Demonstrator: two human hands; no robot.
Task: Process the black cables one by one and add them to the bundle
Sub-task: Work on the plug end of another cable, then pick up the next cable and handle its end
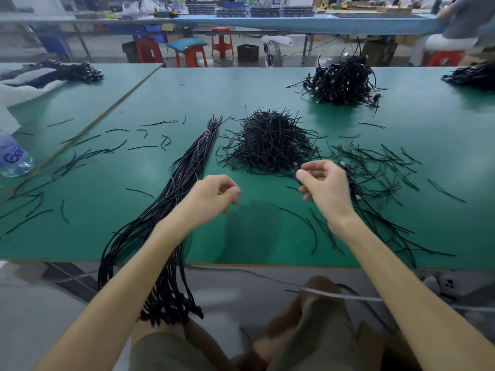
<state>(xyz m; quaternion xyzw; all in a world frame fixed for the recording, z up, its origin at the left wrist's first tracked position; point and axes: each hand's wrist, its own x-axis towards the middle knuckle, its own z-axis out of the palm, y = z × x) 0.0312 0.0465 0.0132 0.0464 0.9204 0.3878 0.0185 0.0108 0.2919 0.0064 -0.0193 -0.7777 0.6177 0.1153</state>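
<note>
Hovering mid-frame: left hand (214,196) loosely curled, empty; right hand (324,186) curled, hold unclear; likely risking dragging tangled cables (375,178) off worktop (267,84)

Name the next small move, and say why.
Probably lower the right hand to the loose cables beside it and pinch one: neither hand plainly holds a cable, both hover above the table, and the tied bundle lies by the left hand.
</note>
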